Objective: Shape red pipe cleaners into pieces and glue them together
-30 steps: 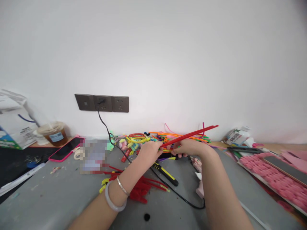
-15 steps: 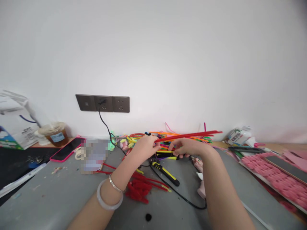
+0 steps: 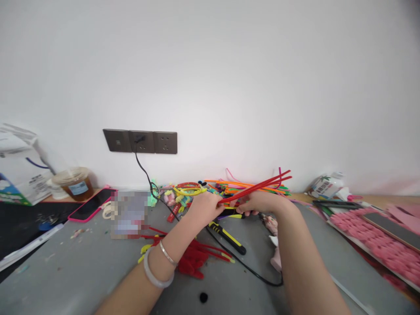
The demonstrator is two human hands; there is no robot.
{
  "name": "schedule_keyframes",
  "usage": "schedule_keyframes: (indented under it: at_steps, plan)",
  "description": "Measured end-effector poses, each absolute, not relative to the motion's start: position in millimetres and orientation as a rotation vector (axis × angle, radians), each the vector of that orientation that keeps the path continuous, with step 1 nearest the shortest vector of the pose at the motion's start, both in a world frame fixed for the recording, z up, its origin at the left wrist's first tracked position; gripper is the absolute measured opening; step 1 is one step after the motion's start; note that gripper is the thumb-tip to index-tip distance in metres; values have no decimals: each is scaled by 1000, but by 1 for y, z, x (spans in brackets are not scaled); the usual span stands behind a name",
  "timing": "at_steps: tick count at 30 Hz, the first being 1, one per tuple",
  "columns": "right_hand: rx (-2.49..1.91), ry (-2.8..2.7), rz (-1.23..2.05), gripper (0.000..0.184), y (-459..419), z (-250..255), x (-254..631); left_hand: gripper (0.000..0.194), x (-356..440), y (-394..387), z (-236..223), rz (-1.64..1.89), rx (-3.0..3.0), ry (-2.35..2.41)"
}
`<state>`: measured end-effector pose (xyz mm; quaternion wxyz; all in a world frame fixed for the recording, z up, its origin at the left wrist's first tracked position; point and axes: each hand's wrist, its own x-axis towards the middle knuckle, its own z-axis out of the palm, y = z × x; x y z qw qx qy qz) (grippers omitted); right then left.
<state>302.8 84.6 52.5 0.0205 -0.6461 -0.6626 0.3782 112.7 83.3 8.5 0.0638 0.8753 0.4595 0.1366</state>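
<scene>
Red pipe cleaners (image 3: 262,186) have been tilted more steeply since the frame half a second ago, their far ends now spread apart, and the left hand (image 3: 205,208) has been shifted slightly toward the right hand (image 3: 262,202). The bundle is held above the back of the grey table (image 3: 98,271), slanting up to the right across the loose coloured stems (image 3: 229,189). Its near end is clamped between the thumb and fingers of the left hand. The right hand is positioned just beside the bundle, palm down with fingers bent; whether anything is gripped by it cannot be told.

Below the left hand, a yellow-and-black tool (image 3: 229,239) is crossed by a black cable (image 3: 251,272), which is connected at the wall socket panel (image 3: 141,141). Nearer the wearer, a fuzzy red heap (image 3: 192,259) is partly hidden by the left forearm; a black pompom (image 3: 203,297) is noted in front of it. A pink-cased phone (image 3: 93,205) and a lidded cup (image 3: 78,186) are placed at far left. At right, a white bottle (image 3: 326,187) is seen tilted near the wall, behind a knobbly pink piece (image 3: 364,232).
</scene>
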Motion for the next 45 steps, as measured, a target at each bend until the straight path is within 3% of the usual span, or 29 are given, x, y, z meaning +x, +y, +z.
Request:
schedule_keyframes:
  at_steps: [4, 23, 29, 40, 45]
  plan:
    - [-2091, -1975, 1175, 4, 84, 51, 306, 22, 111, 83, 13, 435, 2805, 1309]
    - [-1896, -1896, 1250, 19, 90, 35, 319, 20, 62, 80, 73, 398, 2710, 1471]
    - [-1814, -1922, 1234, 17, 92, 33, 317, 24, 51, 73, 92, 402, 2699, 1544]
    - [-1890, -2019, 1257, 17, 93, 38, 305, 17, 62, 83, 70, 375, 2580, 1522]
    - [-1909, -1970, 1392, 4, 87, 41, 301, 16, 64, 87, 60, 246, 2530, 1478]
